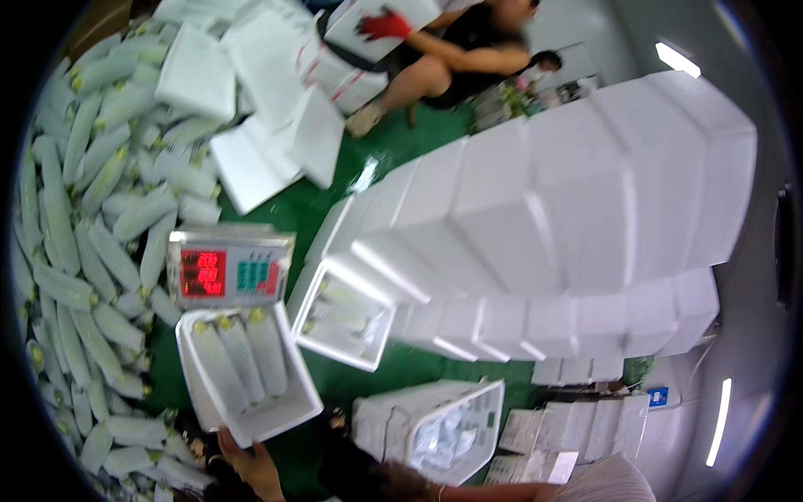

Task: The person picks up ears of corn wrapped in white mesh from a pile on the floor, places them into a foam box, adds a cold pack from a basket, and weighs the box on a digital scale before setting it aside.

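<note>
My left hand (251, 467) is at the lower end of a white foam box (301, 401), its fingers against the wall and its thumb apart from them. In this box, several long pale-green pieces of produce (235, 364) in foam net sleeves lie side by side, yellow-green ends towards the scale. A digital scale (232, 267) with lit red figures stands just above the box. My right hand (404, 480) is dark and blurred at the bottom, beside a white plastic basket (382, 427) holding clear plastic bags (445, 439); its fingers cannot be made out.
A large heap of net-sleeved produce (94, 251) fills the left. Another foam box (342, 314) holds similar pieces beside long stacks of white foam boxes (564, 207). Loose foam lids (263, 157) lie on the green floor (414, 144). A co-worker's red-gloved hand (382, 25) touches a box above.
</note>
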The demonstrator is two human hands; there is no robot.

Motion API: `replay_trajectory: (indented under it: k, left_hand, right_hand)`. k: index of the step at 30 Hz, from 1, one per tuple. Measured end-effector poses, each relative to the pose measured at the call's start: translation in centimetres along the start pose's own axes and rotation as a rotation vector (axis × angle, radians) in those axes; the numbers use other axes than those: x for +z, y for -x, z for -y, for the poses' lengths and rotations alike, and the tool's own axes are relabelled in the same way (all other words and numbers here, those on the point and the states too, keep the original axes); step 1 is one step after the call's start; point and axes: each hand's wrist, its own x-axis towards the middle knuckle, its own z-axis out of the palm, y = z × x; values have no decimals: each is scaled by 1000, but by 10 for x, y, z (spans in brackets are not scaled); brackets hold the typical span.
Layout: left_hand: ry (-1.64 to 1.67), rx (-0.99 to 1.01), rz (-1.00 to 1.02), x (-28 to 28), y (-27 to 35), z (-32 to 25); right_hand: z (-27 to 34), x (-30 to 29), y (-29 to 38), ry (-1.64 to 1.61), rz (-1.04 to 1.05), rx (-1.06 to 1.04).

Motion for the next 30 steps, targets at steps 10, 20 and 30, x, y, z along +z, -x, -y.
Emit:
replay_trajectory:
  k: [10,20,30]
  left_hand:
    - [186,-204,675,-85,79,-71]
    - [599,-571,867,-174,61,-82]
    - [773,-884,1039,-220,95,-82]
  right_hand:
    - [72,-103,44,-266,-26,300]
    - [117,-140,61,-387,-10,266]
    - [111,-138,112,-510,15,331]
